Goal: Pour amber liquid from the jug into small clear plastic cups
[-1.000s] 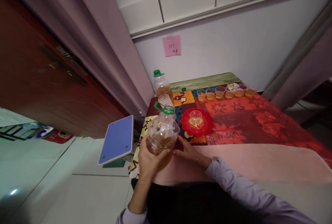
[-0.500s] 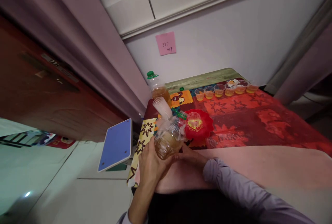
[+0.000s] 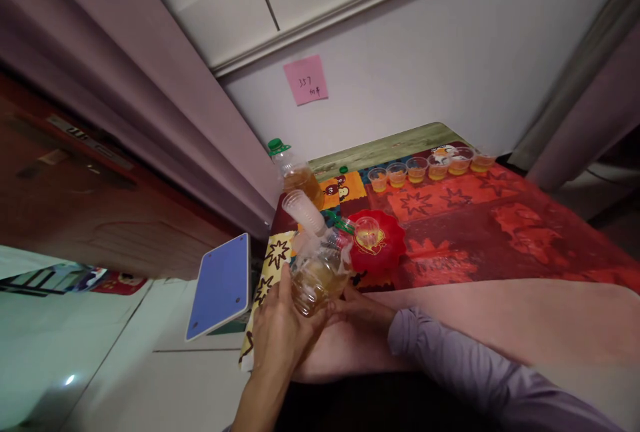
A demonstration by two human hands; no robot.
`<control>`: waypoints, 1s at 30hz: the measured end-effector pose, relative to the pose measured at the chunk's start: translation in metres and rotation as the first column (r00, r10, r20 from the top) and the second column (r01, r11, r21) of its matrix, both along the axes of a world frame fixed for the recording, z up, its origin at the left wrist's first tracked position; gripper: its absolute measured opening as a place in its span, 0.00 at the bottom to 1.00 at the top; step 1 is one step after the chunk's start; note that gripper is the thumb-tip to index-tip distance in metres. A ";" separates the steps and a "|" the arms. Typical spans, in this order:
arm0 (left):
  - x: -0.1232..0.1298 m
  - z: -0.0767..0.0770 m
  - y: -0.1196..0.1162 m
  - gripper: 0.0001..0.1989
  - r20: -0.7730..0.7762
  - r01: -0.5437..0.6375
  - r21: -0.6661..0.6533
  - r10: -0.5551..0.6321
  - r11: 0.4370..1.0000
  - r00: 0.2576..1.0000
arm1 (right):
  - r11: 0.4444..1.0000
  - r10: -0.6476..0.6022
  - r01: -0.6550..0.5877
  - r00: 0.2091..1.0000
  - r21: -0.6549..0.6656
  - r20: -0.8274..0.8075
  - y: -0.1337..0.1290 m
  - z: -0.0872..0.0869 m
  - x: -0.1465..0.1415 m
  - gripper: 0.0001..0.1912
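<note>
Both my hands hold a clear plastic bottle [image 3: 320, 282] of amber liquid, which is tilted with its green-ringed neck pointing away and to the right. My left hand [image 3: 283, 325] wraps round the bottle's left side near the base. My right hand [image 3: 363, 311] grips it low on the right, its fingers partly hidden. The bottle's mouth is at the left rim of a clear plastic cup [image 3: 369, 231], which stands on a red scalloped plate [image 3: 395, 249]. Behind the bottle lies a stack of clear cups [image 3: 305, 212] in crumpled plastic wrap.
A second bottle [image 3: 303, 182] with a green cap stands at the back left. Several cups [image 3: 416, 171] holding a little yellow liquid line the table's back edge. A small green cap [image 3: 343, 169] lies near them. A blue board [image 3: 220, 289] stands left of the table.
My view has shifted slightly, so the scene sits further left. Both hands still hold the tilted bottle, with its mouth still at the cup.
</note>
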State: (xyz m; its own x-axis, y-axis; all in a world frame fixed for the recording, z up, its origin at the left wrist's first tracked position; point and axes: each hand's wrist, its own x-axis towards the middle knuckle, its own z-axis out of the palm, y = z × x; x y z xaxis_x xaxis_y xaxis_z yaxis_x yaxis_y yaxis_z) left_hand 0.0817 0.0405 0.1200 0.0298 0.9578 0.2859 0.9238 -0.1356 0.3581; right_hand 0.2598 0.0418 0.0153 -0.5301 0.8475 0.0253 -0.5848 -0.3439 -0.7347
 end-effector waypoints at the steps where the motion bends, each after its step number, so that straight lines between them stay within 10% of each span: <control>1: 0.000 0.001 0.000 0.57 -0.001 0.000 -0.001 0.000 1.000 1.000 | 1.000 0.017 -0.017 1.000 -0.005 -0.023 -0.002 0.004 0.001 0.42; 16: 0.046 0.065 -0.001 0.52 -0.433 -0.110 -0.344 -0.054 0.932 0.900 | 0.996 0.007 -0.023 0.983 -0.083 -0.183 -0.009 0.004 -0.003 0.37; 30: 0.064 0.082 0.007 0.52 -0.498 -0.155 -0.424 -0.087 0.892 0.863 | 0.994 0.044 -0.067 0.967 -0.084 -0.250 -0.004 0.000 -0.006 0.33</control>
